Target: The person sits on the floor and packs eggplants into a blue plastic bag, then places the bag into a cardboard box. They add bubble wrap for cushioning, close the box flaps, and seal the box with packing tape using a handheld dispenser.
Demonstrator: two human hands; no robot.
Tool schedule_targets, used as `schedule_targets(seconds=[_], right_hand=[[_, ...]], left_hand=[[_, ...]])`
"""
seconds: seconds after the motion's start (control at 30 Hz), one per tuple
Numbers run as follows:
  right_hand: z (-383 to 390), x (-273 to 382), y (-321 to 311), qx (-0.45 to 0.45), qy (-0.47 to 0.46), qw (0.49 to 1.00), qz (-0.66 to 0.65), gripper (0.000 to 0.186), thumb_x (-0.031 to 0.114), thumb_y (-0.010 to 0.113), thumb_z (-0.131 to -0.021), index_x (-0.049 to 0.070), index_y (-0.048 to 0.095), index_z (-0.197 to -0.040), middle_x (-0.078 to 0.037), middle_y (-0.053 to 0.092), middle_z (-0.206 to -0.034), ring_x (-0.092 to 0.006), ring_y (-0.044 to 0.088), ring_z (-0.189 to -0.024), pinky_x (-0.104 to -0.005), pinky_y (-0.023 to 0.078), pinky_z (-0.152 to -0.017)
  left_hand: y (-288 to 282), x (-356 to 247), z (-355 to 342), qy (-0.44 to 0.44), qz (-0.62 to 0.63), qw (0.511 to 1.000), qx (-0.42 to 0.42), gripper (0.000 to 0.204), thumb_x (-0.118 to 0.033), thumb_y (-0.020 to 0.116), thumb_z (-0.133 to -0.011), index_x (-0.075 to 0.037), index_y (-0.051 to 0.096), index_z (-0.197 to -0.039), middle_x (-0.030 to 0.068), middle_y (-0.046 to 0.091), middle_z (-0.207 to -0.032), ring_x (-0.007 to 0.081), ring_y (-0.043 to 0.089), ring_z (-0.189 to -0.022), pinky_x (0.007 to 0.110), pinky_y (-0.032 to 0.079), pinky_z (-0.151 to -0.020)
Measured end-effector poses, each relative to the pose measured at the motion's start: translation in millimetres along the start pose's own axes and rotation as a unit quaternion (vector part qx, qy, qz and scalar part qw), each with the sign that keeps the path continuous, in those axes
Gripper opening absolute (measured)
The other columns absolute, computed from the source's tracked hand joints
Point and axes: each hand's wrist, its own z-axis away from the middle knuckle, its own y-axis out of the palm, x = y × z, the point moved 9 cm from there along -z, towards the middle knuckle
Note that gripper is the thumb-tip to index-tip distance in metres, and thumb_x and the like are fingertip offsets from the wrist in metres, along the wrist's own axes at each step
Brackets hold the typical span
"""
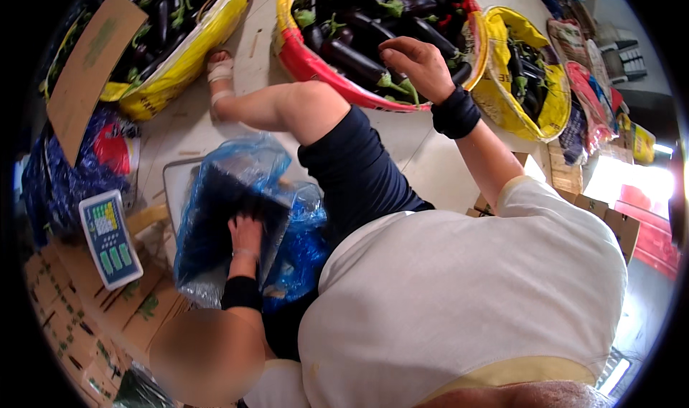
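My right hand (pixel 422 67) is just above the heaped eggplants (pixel 355 60) in a wide red-rimmed sack (pixel 289 49). Its fingers are bent but apart, and I see nothing held in them. My left hand (pixel 246 237) reaches down into a box lined with a clear blue plastic bag (pixel 240 157), fingers spread over its dark inside. Whether that dark surface is eggplants or shadow I cannot make out. Black bands circle both my wrists. Under the box shows part of a pale scale platform (pixel 174 178).
The scale's keypad display (pixel 111 239) stands left of the box. Yellow sacks of eggplants sit at the far left (pixel 154 99) and right (pixel 558 117). A cardboard sheet (pixel 97 60) leans on the left sack. Flat cartons (pixel 79 329) lie at lower left; my bent leg (pixel 316 110) is between my hands.
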Motion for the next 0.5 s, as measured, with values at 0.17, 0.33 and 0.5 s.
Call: schedule_targets(seconds=[0.17,0.33,0.5], right_hand=[[-6.1,-88.6,-20.5,-0.066,0.073,0.988,0.119,0.025,0.021,0.059,-0.081,0.001,0.063,-0.096,-0.013,0.065,-0.088,-0.0230,0.064,-0.078,-0.0303,0.049,-0.071],[-22.1,-115.1,80.9,0.086,0.022,0.921,0.379,0.058,0.040,0.066,-0.073,0.007,0.050,-0.117,-0.017,0.055,-0.109,-0.0348,0.054,-0.102,-0.0417,0.045,-0.085],[-44.4,-154.9,81.4,0.138,0.055,0.908,0.393,0.060,0.037,0.068,-0.070,0.007,0.047,-0.117,-0.018,0.058,-0.109,-0.0347,0.056,-0.101,-0.0414,0.045,-0.084]], left_hand=[[-48.0,-21.2,30.1,0.053,-0.044,0.998,0.011,0.067,-0.025,0.067,-0.071,-0.028,0.042,-0.132,0.0109,0.019,-0.146,0.0362,0.017,-0.133,0.055,0.023,-0.102],[-4.8,26.7,33.5,0.033,0.111,0.993,0.015,0.066,-0.035,0.069,-0.071,-0.026,0.042,-0.131,0.0096,0.010,-0.148,0.0387,0.019,-0.132,0.049,0.033,-0.101],[-32.6,71.6,19.3,-0.060,0.569,0.820,0.029,0.060,-0.043,0.062,-0.082,-0.004,0.048,-0.126,0.0169,0.054,-0.121,0.0284,0.046,-0.118,0.034,0.036,-0.097]])
